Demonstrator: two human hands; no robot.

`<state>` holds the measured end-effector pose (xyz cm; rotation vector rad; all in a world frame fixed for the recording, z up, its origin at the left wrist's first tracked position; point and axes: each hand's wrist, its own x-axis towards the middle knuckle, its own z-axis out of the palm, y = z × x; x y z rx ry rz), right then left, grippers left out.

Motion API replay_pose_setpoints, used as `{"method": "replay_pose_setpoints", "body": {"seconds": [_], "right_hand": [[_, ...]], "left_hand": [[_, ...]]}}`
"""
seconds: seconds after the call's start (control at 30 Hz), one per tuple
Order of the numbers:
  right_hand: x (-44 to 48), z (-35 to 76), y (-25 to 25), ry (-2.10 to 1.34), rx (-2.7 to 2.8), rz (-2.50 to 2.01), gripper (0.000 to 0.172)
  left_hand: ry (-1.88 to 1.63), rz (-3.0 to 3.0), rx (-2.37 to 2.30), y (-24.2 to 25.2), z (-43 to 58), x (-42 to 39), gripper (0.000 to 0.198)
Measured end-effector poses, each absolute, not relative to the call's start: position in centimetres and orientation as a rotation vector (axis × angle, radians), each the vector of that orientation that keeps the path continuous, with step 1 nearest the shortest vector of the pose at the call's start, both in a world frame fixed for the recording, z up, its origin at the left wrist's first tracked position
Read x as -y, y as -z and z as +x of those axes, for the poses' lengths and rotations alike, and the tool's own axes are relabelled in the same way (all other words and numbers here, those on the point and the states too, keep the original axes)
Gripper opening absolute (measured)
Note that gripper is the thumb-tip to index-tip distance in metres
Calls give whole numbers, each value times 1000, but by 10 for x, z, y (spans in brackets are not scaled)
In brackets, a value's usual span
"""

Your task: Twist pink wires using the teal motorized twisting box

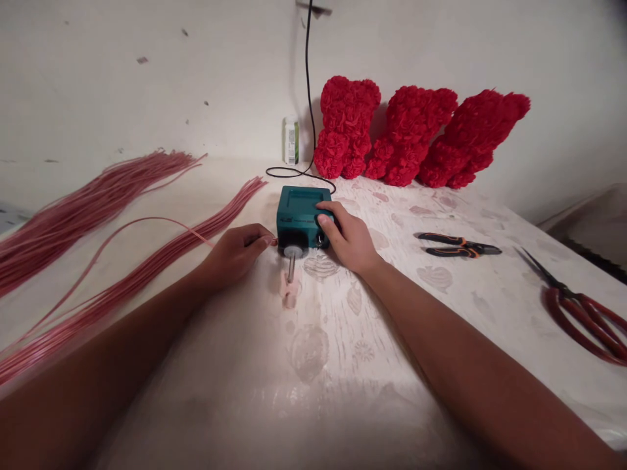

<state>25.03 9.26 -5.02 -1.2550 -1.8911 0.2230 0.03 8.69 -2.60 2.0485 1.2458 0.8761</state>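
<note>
A small teal box machine (298, 210) sits mid-table with a metal shaft (290, 267) sticking out toward me. My right hand (349, 239) rests on the machine's right side, fingers curled over its top edge. My left hand (236, 253) is pinched on a single pink strip (147, 222), holding its end near the machine's front left. The strip arcs away to the left. A pale pink curled piece (289, 294) lies at the shaft's tip.
Two bundles of pink strips (83, 209) lie at the left. Three red rose bears (406, 134) lean against the wall, beside a small white bottle (290, 140). A black cable (308, 98) runs to the machine. Pliers (458, 244) and red scissors (582, 310) lie right.
</note>
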Motion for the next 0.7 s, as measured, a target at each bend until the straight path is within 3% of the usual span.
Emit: {"method": "replay_pose_setpoints", "body": {"seconds": [0.37, 0.7], "right_hand": [[-94, 250, 52, -202, 1896, -1247, 44], [-96, 251, 52, -191, 1905, -1238, 44]], "left_hand": [[-814, 1929, -1135, 29, -4, -86, 21], [-799, 1792, -1070, 31, -4, -89, 31]]}}
